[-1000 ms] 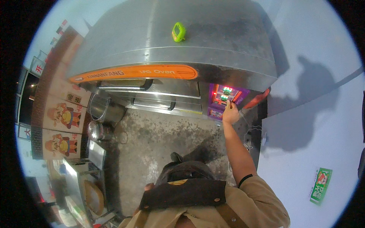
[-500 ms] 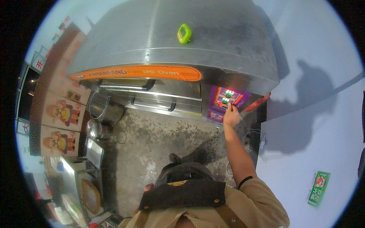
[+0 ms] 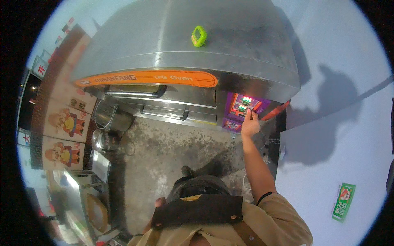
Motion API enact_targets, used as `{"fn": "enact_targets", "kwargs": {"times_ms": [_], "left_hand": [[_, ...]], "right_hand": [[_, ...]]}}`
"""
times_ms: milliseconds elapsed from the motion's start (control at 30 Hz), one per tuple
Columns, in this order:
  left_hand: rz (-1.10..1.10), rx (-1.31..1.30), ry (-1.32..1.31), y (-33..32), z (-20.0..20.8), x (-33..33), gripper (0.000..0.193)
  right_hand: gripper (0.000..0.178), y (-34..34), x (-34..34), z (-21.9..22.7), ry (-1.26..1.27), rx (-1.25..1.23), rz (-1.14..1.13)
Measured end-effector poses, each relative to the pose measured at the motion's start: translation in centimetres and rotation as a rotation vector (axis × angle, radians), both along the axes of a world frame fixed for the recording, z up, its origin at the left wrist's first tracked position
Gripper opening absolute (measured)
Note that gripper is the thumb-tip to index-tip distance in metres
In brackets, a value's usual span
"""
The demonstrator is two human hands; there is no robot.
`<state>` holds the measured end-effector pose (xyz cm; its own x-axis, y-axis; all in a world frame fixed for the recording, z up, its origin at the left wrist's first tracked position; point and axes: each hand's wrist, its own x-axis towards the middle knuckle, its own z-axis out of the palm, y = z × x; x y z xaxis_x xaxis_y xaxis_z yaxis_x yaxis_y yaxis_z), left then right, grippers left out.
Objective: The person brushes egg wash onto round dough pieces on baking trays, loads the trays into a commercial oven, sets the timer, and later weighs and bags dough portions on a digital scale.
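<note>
My right hand (image 3: 250, 125) is raised to the control panel (image 3: 230, 110) at the right end of a steel deck oven (image 3: 184, 57). Its fingers are curled in, with the fingertips at the panel's lower right, beside lit red and green displays (image 3: 245, 102). No held object shows in it; whether the fingertips press a button is too small to make out. My left hand (image 3: 160, 201) hangs low beside my dark apron (image 3: 199, 211), mostly hidden, so its fingers cannot be read. Two oven doors with bar handles (image 3: 135, 94) are closed, left of the panel.
A lime-green ring-shaped gadget (image 3: 199, 36) stands on the oven top. At left are a steel pot (image 3: 108, 117), a metal canister (image 3: 100, 140) and a steel table (image 3: 76, 184). White cords (image 3: 269, 143) trail by the right wall, which bears a green sticker (image 3: 344, 202).
My right hand stays at the panel, its fingertips shifted very slightly. The red and green displays look different. The view has moved a touch; all else stands as before.
</note>
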<state>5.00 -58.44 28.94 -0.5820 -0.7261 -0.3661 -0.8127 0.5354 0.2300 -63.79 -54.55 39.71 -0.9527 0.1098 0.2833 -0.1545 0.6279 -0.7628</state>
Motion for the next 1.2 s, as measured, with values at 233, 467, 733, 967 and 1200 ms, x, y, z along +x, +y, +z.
{"fn": "enact_targets", "kwargs": {"times_ms": [233, 467, 733, 967, 1200], "left_hand": [[-0.032, 0.046, -0.164, 0.6, -1.4, 0.5, 0.014], [0.079, 0.092, -0.304, 0.1, -2.0, 0.2, 0.014], [0.236, 0.134, 0.049, -0.4, -1.2, -0.4, 0.017], [1.125, 0.752, 0.507, -0.5, -0.4, -0.1, 0.023], [0.072, 0.089, -0.197, -1.0, -0.8, -0.8, 0.025]], "right_hand": [[0.029, 0.1, 0.0, 4.2, 0.204, -0.176, 0.055], [0.029, -0.2, -0.2, 5.2, 0.166, -0.103, -0.007], [0.034, -0.5, -0.5, 4.5, 0.068, -0.151, -0.053], [0.034, -0.5, -0.1, 5.2, 0.050, -0.127, -0.046], [0.035, -0.5, 0.0, 5.5, 0.027, -0.094, -0.069]]}}
